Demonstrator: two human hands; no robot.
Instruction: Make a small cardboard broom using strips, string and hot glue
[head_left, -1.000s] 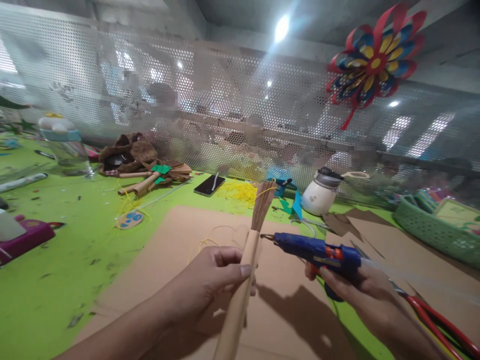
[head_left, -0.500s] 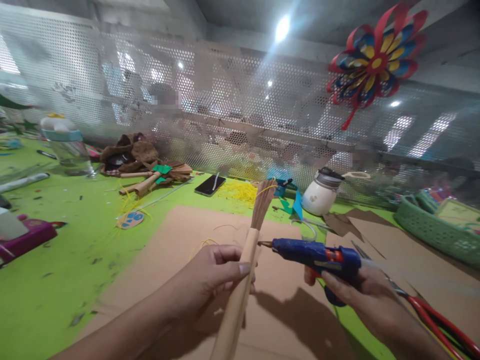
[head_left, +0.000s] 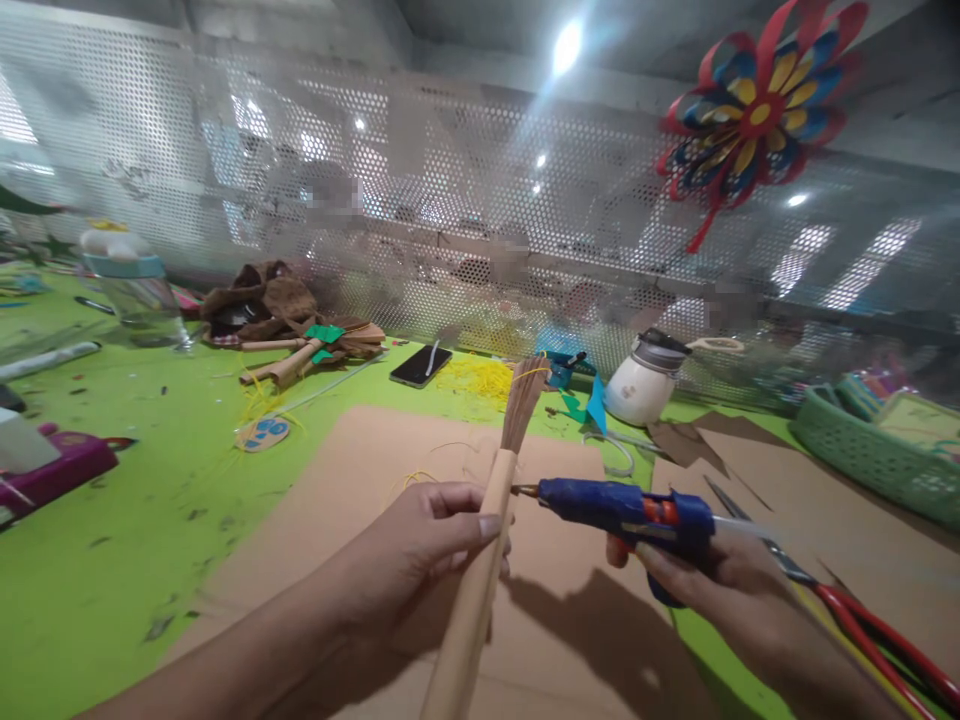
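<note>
My left hand (head_left: 442,535) is closed round a small paper broom (head_left: 484,570), its thumb lying along the rolled tan handle. Brown paper bristles (head_left: 527,400) tied with yellow string fan out at the far end. In my right hand (head_left: 712,590) is a blue glue gun (head_left: 626,508), pointing left. Its metal nozzle meets the right edge of the handle, just below the bristles. A clear glue stick (head_left: 739,527) sticks out of the back of the gun. Any glue at the tip is too small to make out. Brown paper (head_left: 360,450) lies beneath my hands.
Red-handled scissors (head_left: 832,595) lie at the right, before a green basket (head_left: 870,455). At the back stand a white jug (head_left: 645,380), a phone (head_left: 421,366), yellow shreds (head_left: 476,378) and more paper brooms (head_left: 315,350). A perforated metal panel (head_left: 450,200) borders the green table.
The glue gun has shifted slightly left, its nozzle now against the broom handle. My left hand keeps its hold with almost no movement.
</note>
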